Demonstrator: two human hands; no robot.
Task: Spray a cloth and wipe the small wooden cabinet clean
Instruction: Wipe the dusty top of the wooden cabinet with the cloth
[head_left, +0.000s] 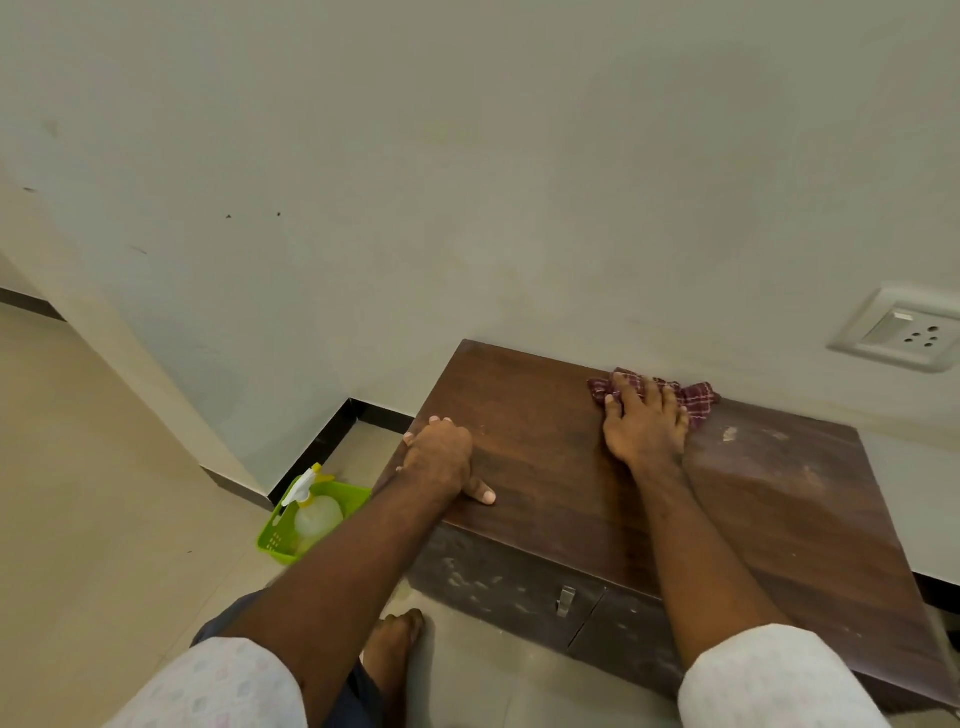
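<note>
A low dark wooden cabinet (561, 467) stands against the wall, its top dusty and scuffed toward the right. My right hand (644, 423) presses flat on a maroon checked cloth (693, 397) at the back of the top, close to the wall. My left hand (441, 457) grips the cabinet's left edge, fingers curled over it and thumb lying on the top. A spray bottle (314, 512) with a white and yellow trigger stands in a green plastic basket (275, 540) on the floor left of the cabinet.
The wall runs right behind the cabinet, with a white socket plate (904, 335) at the right. A metal handle (565, 600) sits on the dusty cabinet front. My bare foot (395, 649) rests on the tiled floor before it. A wall corner juts out at left.
</note>
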